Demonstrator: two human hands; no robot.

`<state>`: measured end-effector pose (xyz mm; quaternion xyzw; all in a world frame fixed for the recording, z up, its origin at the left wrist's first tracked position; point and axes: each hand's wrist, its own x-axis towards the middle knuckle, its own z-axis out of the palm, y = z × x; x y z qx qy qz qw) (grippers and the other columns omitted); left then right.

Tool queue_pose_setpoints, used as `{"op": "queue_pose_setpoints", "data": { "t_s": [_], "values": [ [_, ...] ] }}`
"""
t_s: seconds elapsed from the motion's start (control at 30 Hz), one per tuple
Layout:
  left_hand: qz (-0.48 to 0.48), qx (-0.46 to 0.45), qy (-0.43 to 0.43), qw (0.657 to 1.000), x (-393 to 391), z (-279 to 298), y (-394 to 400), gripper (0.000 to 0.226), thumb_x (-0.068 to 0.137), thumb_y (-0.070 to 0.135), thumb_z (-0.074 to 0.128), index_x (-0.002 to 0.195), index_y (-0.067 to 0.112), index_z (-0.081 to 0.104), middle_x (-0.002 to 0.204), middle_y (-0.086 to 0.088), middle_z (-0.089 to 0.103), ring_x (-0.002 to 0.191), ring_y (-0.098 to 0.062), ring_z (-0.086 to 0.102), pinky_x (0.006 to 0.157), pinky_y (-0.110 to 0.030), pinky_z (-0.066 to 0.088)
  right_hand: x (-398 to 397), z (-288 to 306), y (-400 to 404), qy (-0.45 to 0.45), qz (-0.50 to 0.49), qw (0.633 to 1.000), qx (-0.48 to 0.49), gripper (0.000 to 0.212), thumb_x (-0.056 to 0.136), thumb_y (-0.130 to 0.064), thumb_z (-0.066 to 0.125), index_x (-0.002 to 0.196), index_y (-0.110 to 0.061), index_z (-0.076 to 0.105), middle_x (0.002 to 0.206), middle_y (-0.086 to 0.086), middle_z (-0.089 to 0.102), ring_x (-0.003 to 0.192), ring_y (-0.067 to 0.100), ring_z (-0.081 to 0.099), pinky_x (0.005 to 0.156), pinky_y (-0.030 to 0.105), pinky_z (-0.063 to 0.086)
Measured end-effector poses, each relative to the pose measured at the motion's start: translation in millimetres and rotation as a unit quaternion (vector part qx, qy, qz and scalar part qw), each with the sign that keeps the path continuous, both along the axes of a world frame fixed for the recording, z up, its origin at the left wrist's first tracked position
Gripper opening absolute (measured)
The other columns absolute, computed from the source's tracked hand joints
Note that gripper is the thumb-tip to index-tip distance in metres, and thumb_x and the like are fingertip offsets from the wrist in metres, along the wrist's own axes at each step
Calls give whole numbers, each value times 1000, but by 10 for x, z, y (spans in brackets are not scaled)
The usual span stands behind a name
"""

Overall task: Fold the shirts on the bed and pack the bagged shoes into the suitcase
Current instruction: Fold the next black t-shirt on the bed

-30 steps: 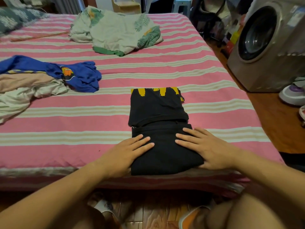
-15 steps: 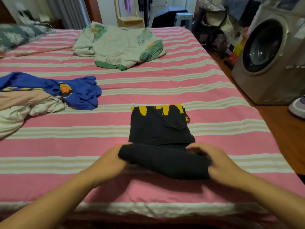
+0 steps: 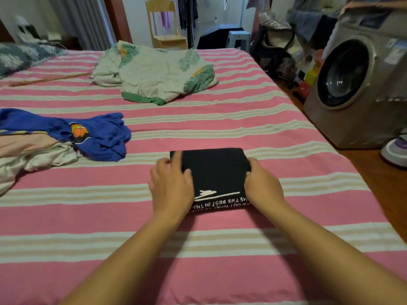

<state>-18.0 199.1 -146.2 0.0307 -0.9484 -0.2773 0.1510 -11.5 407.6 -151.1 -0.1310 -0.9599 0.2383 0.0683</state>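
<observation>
Two bare forearms reach from 6 o'clock across the pink-and-cream striped bed point(image 3: 220, 238). At the centre lies the black shirt point(image 3: 214, 172), folded to a compact rectangle, with white lettering and a white line drawing along its near edge. The left hand point(image 3: 170, 187) rests on the shirt's 9 o'clock side, fingers laid over the top of the cloth and lightly bent; its grip looks loose, and whether the thumb is tucked under the edge cannot be told. The right hand point(image 3: 262, 186) cups the 3 o'clock side, fingers curled around the edge of the fold. Toward 10 o'clock, well apart from the folded shirt, a blue shirt point(image 3: 99, 137) with an orange print lies crumpled, touching a heap of pale peach and cream clothes point(image 3: 33, 155). Farther off at 12 o'clock sits a rumpled leaf-print cloth point(image 3: 154, 75). At 2 o'clock, on the wooden floor beside the bed, stands a grey washing machine point(image 3: 356, 84).
</observation>
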Motion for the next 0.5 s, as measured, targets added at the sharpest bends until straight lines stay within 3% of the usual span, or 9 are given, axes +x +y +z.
{"op": "queue_pose_setpoints", "data": {
  "t_s": [0.1, 0.17, 0.23, 0.33, 0.4, 0.5],
  "values": [
    [-92, -55, -91, 990, 3, -52, 215, 55, 104, 51, 33, 157, 38, 28, 168, -5, 12, 152, -34, 12, 121, -52, 20, 48, 60, -75, -6, 12, 998, 55, 62, 89, -4, 40, 148, -24, 39, 93, 7, 64, 80, 33, 56, 61, 37, 38],
    [-118, -84, -155, 977, -64, -176, 241, 60, 103, 59, 23, 160, 42, 14, 171, 0, -4, 155, -33, -6, 124, -54, 11, 88, 60, -69, -56, 11, 996, 68, 65, 89, -5, 42, 149, -27, 40, 110, 11, 67, 88, 34, 57, 67, 38, 42],
    [-141, -94, -184, 968, -141, -268, 194, 64, 101, 64, 19, 160, 44, 6, 170, 2, -13, 155, -34, -14, 125, -55, 6, 93, 98, -50, -97, 10, 989, 108, 60, 89, -7, 44, 144, -28, 46, 114, 11, 60, 93, 34, 51, 69, 39, 44],
    [-172, -116, -212, 955, -399, -419, 122, 73, 92, 74, 11, 159, 45, 3, 168, 6, -15, 154, -35, -20, 125, -56, -1, -115, 188, -175, 0, 10, 986, 169, 45, 95, -20, 43, 139, -23, 49, 136, 13, 43, 121, 35, 40, 91, 45, 44],
    [-190, -145, -213, 947, -512, -473, 89, 85, 83, 81, 3, 159, 44, 3, 170, 1, -13, 153, -31, -24, 124, -57, -6, -301, 135, -300, -24, 43, 991, 128, 55, 101, -44, 31, 154, -29, 30, 161, 9, 21, 147, 33, 18, 116, 49, 26],
    [-216, -143, -224, 939, -626, -457, 52, 77, 92, 75, 12, 161, 40, 3, 168, 0, -15, 151, -24, -31, 121, -53, -20, -456, -177, -404, -135, 54, 986, 82, 70, 96, -67, 13, 159, -39, 7, 169, -1, -4, 154, 31, -4, 125, 49, 3]
  ]
}}
